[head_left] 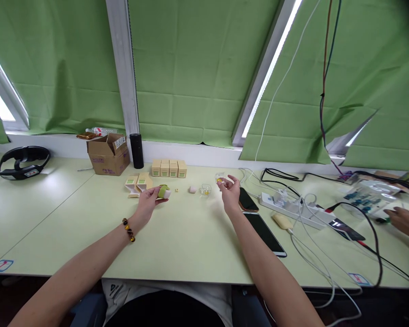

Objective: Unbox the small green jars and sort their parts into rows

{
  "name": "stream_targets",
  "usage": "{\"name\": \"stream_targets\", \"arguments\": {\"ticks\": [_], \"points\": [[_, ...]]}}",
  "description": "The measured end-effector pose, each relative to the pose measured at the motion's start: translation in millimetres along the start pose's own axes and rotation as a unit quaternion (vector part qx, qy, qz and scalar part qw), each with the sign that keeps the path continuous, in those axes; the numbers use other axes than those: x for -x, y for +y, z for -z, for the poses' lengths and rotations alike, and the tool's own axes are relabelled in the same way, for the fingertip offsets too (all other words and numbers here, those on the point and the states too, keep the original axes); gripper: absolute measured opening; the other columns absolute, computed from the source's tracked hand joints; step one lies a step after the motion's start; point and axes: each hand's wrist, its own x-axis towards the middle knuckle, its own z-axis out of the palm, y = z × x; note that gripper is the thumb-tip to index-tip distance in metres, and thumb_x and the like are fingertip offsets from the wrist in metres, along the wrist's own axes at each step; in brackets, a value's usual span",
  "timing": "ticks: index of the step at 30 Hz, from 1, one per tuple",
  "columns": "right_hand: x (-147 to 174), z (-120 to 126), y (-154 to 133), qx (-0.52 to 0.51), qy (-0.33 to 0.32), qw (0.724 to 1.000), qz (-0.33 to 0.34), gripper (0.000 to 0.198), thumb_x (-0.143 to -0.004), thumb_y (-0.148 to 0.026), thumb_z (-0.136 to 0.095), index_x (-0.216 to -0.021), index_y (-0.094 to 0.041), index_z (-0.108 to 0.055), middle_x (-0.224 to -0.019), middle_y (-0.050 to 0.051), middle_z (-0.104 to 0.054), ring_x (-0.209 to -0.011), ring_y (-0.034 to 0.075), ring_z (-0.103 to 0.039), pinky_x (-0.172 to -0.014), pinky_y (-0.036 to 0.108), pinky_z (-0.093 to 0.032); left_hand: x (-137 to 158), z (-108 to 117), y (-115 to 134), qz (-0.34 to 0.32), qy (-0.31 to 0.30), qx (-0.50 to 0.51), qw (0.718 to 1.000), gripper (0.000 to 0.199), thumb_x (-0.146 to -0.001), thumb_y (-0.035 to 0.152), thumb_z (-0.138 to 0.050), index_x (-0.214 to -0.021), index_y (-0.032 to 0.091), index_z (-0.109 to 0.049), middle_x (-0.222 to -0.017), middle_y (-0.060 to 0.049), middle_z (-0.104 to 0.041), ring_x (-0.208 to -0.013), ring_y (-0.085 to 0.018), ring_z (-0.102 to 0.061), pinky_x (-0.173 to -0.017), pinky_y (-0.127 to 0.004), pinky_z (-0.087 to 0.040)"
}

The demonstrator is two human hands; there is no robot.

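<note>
My left hand (147,202) is closed around a small rounded object, green on top and whitish below (163,191). In the fingers of my right hand (229,190) is a small clear plastic packet with something yellow in it (219,178). Between the hands lie a tiny yellowish piece (176,190), a small pale pinkish block (192,189) and a second clear plastic packet with a yellow bit (205,190). Just behind my left hand stand two opened small cardboard boxes (143,181). A row of several closed small boxes (169,168) sits farther back.
To the right lie a phone (248,200), a tablet-like device (265,234), a white power strip (289,210) and tangled cables. Another person's hand (405,221) is at the far right. A cardboard box (108,154), a black cylinder (137,151) and headphones (24,162) stand back left.
</note>
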Motion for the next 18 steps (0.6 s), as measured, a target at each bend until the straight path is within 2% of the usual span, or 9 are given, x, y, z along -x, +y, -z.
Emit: {"name": "stream_targets", "arguments": {"ticks": [2,4,6,9,14,18], "points": [[-11.5,14.3,10.4,0.144,-0.022,0.989,0.012,0.059,-0.076,-0.039,-0.073,-0.129,-0.021,-0.053,-0.119,0.012,-0.072,-0.09,0.021,-0.065,-0.082,0.038,-0.053,0.4,-0.1,0.4,0.0,-0.002,-0.001,1.0,0.043,-0.085,0.053,-0.077,-0.101,0.013,-0.08,-0.123,-0.015,-0.074,-0.106,-0.026,-0.07,-0.096,-0.05,-0.063],[-18.2,26.1,19.1,0.269,-0.073,0.96,0.015,0.049,-0.078,-0.032,-0.068,-0.125,-0.021,-0.06,-0.117,0.011,-0.072,-0.091,0.023,-0.065,-0.086,0.04,-0.052,0.4,0.0,0.8,0.0,-0.001,-0.001,1.0,0.044,-0.084,0.053,-0.077,-0.101,0.013,-0.08,-0.124,-0.015,-0.074,-0.106,-0.026,-0.07,-0.096,-0.05,-0.063],[-21.5,33.4,25.5,0.344,-0.115,0.932,0.01,0.049,-0.08,-0.027,-0.063,-0.128,-0.02,-0.061,-0.12,0.012,-0.071,-0.095,0.024,-0.065,-0.088,0.04,-0.052,0.0,0.2,0.9,0.001,0.003,-0.001,1.0,0.044,-0.084,0.054,-0.078,-0.1,0.013,-0.08,-0.124,-0.015,-0.074,-0.106,-0.026,-0.07,-0.096,-0.05,-0.063],[-22.4,35.3,31.5,0.388,-0.156,0.908,0.013,0.051,-0.081,-0.02,-0.06,-0.132,-0.02,-0.061,-0.122,0.012,-0.071,-0.103,0.025,-0.065,-0.092,0.041,-0.051,-0.9,0.8,0.5,0.001,0.006,-0.001,1.0,0.044,-0.084,0.054,-0.078,-0.1,0.013,-0.08,-0.123,-0.014,-0.074,-0.105,-0.026,-0.07,-0.096,-0.05,-0.063],[-19.5,26.7,39.6,0.398,-0.196,0.896,0.021,0.057,-0.08,-0.011,-0.057,-0.137,-0.019,-0.061,-0.121,0.013,-0.073,-0.109,0.026,-0.066,-0.099,0.04,-0.05,-1.4,1.2,-0.8,-0.003,0.009,-0.002,1.0,0.043,-0.084,0.053,-0.078,-0.098,0.013,-0.08,-0.121,-0.014,-0.074,-0.102,-0.025,-0.071,-0.095,-0.05,-0.064],[-15.8,22.2,44.7,0.407,-0.207,0.89,0.026,0.064,-0.081,-0.012,-0.059,-0.144,-0.021,-0.056,-0.129,0.014,-0.071,-0.116,0.028,-0.066,-0.101,0.041,-0.051,-1.2,1.4,-1.1,-0.004,0.004,-0.004,1.0,0.043,-0.086,0.053,-0.077,-0.102,0.013,-0.08,-0.124,-0.015,-0.074,-0.104,-0.026,-0.07,-0.095,-0.049,-0.063]]}}
